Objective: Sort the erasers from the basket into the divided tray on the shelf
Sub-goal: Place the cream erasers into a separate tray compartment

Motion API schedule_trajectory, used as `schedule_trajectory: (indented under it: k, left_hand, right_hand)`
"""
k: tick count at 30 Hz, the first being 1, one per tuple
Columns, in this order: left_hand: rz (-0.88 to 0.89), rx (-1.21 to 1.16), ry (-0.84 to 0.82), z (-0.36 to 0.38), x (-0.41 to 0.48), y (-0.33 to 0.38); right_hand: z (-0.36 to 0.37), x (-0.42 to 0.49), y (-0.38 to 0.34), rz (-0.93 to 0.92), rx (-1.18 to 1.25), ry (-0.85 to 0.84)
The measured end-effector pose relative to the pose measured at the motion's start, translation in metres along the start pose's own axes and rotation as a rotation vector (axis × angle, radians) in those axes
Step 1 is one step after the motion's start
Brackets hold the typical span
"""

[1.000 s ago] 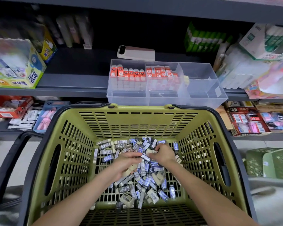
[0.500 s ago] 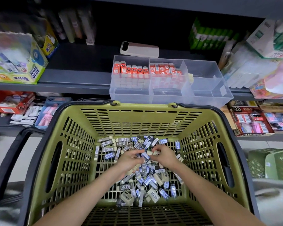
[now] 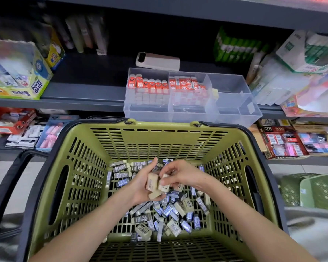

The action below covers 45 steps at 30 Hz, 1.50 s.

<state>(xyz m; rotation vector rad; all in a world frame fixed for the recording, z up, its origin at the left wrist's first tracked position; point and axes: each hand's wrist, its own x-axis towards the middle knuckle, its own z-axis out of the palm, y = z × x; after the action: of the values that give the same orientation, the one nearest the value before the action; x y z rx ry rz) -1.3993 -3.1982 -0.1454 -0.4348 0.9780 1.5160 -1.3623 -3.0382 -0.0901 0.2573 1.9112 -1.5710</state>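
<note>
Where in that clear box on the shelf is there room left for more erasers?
In the clear divided tray, the right compartment is nearly bare, one beige eraser against its left divider. Front strips of the left and middle compartments are free too; behind them orange-sleeved erasers stand packed.

One view only, from a wide-angle camera worn on the head, facing forward and tilted steeply down into the green basket (image 3: pixel 159 129). Both forearms enter from the bottom edge and meet mid-frame, where the left hand (image 3: pixel 140 188) and right hand (image 3: pixel 182 175) grip beige erasers (image 3: pixel 152 183) close to the lens, close enough that print on the wrappers shows. Below the fingers (image 3: pixel 169 171) lies the loose eraser pile (image 3: pixel 169 212). Beyond the fingertips, farther from the camera, the clear divided tray (image 3: pixel 231 95) sits on the shelf (image 3: pixel 80 95). Far left of the fingers the black handle (image 3: pixel 6 184) bows outward – lens distortion – and goods at the edges blur.
</note>
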Motion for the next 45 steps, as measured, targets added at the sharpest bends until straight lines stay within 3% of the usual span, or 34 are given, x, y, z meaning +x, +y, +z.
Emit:
schedule_trajectory:
  k: [4, 6, 8, 11, 13, 17, 22, 24, 27, 29, 32, 34, 37, 40, 45]
  left_hand:
    - [-0.018, -0.015, -0.036, -0.002, -0.006, 0.002]
    - [0.007, 0.028, -0.022, -0.004, -0.008, 0.003]
    - [0.029, 0.021, 0.012, -0.003, -0.010, 0.004]
    - [0.064, -0.014, 0.066, -0.002, -0.011, 0.007]
    - [0.099, -0.003, 0.092, -0.001, -0.013, 0.011]
    - [0.131, 0.010, 0.147, 0.001, -0.019, 0.016]
    - [0.149, 0.147, 0.124, 0.010, -0.032, 0.024]
    - [0.176, 0.184, 0.110, 0.021, -0.039, 0.029]
    - [0.253, 0.168, 0.103, 0.046, -0.048, 0.038]
    - [0.307, 0.123, 0.084, 0.065, -0.055, 0.046]
    - [0.394, 0.093, 0.004, 0.092, -0.067, 0.063]
    - [0.447, 0.109, -0.045, 0.108, -0.074, 0.073]
    - [0.490, 0.096, -0.095, 0.129, -0.081, 0.089]
    - [0.536, 0.047, -0.093, 0.144, -0.086, 0.105]
    - [0.634, 0.002, -0.028, 0.156, -0.089, 0.134]
  right_hand:
    - [-0.013, -0.007, 0.001, -0.020, 0.212, -0.021]
    - [-0.022, -0.007, 0.009, 0.015, 0.231, 0.087]
    - [-0.025, -0.002, 0.024, 0.144, 0.000, 0.236]
    - [-0.017, 0.008, 0.051, 0.426, -0.470, 0.265]
    - [-0.009, 0.012, 0.061, 0.484, -0.553, 0.323]
    - [0.002, 0.022, 0.063, 0.390, -0.509, 0.440]
    - [-0.004, 0.007, 0.033, 0.328, -0.344, 0.415]
    - [-0.018, -0.013, 0.005, 0.208, -0.240, 0.402]
    - [-0.040, -0.055, -0.044, -0.119, -0.078, 0.386]
    - [-0.059, -0.080, -0.069, -0.322, -0.018, 0.513]
    - [-0.099, -0.098, -0.089, -0.480, -0.076, 0.919]
    - [-0.129, -0.091, -0.099, -0.494, -0.210, 1.149]
    - [-0.168, -0.065, -0.113, -0.364, -0.550, 1.295]
    - [-0.190, -0.035, -0.120, -0.221, -0.810, 1.224]
    - [-0.201, -0.007, -0.124, -0.141, -0.869, 0.937]
